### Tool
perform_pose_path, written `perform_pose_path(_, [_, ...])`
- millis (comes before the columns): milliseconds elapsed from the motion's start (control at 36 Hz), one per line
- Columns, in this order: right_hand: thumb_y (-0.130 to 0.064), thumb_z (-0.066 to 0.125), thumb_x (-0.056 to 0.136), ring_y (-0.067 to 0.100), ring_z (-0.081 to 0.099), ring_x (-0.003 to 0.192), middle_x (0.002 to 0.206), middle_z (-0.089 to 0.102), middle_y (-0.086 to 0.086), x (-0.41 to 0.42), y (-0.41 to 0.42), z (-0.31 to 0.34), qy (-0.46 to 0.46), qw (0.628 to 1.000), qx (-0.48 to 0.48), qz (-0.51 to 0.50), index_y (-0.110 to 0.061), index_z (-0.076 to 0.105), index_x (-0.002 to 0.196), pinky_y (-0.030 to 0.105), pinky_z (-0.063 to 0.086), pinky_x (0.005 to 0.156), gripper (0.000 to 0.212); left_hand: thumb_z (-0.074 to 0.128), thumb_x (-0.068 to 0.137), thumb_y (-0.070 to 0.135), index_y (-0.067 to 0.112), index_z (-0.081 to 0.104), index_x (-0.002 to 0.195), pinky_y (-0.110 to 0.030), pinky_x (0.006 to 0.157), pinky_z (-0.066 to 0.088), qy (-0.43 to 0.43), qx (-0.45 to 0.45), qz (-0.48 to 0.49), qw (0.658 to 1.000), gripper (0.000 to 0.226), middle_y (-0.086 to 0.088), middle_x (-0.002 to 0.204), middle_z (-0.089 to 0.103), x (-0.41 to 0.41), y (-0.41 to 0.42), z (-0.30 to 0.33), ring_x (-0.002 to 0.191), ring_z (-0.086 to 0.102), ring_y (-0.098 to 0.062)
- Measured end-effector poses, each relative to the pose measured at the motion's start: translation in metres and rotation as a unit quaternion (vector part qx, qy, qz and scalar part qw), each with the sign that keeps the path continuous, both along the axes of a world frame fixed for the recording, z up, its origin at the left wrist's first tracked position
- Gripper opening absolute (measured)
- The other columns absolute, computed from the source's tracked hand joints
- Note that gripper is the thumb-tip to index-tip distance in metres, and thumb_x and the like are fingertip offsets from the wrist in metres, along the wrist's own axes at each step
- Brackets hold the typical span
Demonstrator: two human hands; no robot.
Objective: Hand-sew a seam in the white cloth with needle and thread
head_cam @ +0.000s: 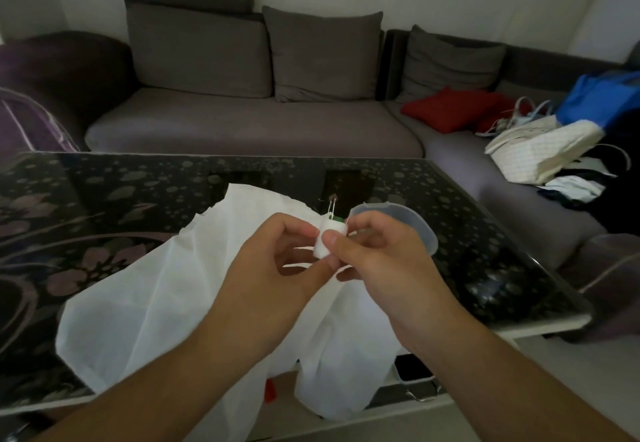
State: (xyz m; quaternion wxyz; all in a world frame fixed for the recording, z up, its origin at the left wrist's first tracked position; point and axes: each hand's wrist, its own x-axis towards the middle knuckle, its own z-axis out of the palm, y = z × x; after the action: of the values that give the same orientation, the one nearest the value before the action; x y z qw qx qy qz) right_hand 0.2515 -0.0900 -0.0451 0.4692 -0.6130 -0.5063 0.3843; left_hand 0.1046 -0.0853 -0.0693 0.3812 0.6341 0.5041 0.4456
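A white cloth (pixel 145 306) lies spread over the dark floral glass table (pixel 104 206) and hangs over its near edge. Above it both hands meet at a small white thread spool (pixel 329 239) with a green end. My right hand (pixel 377 261) pinches the spool between thumb and fingers. My left hand (pixel 277 268) has its fingers curled beside the spool, fingertips touching it. Two thin needles (pixel 333 207) stick up from the spool's far end.
A translucent round plastic lid or container (pixel 412 223) lies on the table just behind my right hand. A grey corner sofa (pixel 249 123) stands behind the table, with a red cushion (pixel 450 107) and piled bags and clothes (pixel 547 151) at right.
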Motion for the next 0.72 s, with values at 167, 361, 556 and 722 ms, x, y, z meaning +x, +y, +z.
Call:
perform_pose_path(167, [-0.034,0.078,0.088,0.01,0.075,0.076,0.084,0.076,-0.008,0.023,0.003,0.004,-0.042,0.999,0.008,-0.011,-0.03,0.068,0.1,0.032,0.065,0.07,0.016,0.083,0.08,0.04,0.036,0.062,0.103,-0.005,0.075,0.055,0.004,0.002,-0.016,1.0,0.031,0.023,0.102,0.071,0.019,0.01,0.0,0.093,0.067,0.011])
perform_pose_path(361, [-0.028,0.079,0.089,0.011,0.073,0.082,0.088,0.073,-0.009,0.039,0.013,-0.004,-0.066,0.997,0.011,-0.033,-0.03,0.068,0.096,0.034,0.064,0.076,0.013,0.082,0.086,0.027,0.037,0.067,0.109,-0.01,0.084,0.057,0.018,-0.02,-0.057,0.998,0.029,0.023,0.107,0.073,0.026,0.015,-0.001,0.097,0.071,0.006])
perform_pose_path(556, [-0.031,0.073,0.093,0.003,0.057,0.081,0.101,0.065,-0.012,0.082,0.056,-0.015,-0.243,0.964,-0.013,-0.104,-0.031,0.065,0.109,0.015,0.037,0.059,0.018,0.073,0.097,0.026,0.048,0.069,0.111,-0.003,0.073,0.045,0.043,-0.055,-0.064,0.996,0.026,0.034,0.113,0.068,0.027,0.025,-0.008,0.098,0.065,0.016])
perform_pose_path(722, [-0.032,0.068,0.098,0.008,0.059,0.075,0.089,0.061,-0.009,0.107,0.092,-0.033,-0.376,0.919,-0.092,-0.079,-0.021,0.07,0.111,0.014,0.037,0.055,0.017,0.066,0.101,0.023,0.046,0.07,0.115,-0.018,0.094,0.052,0.031,-0.077,-0.072,0.994,0.027,0.029,0.12,0.068,0.035,0.033,-0.007,0.108,0.067,0.002])
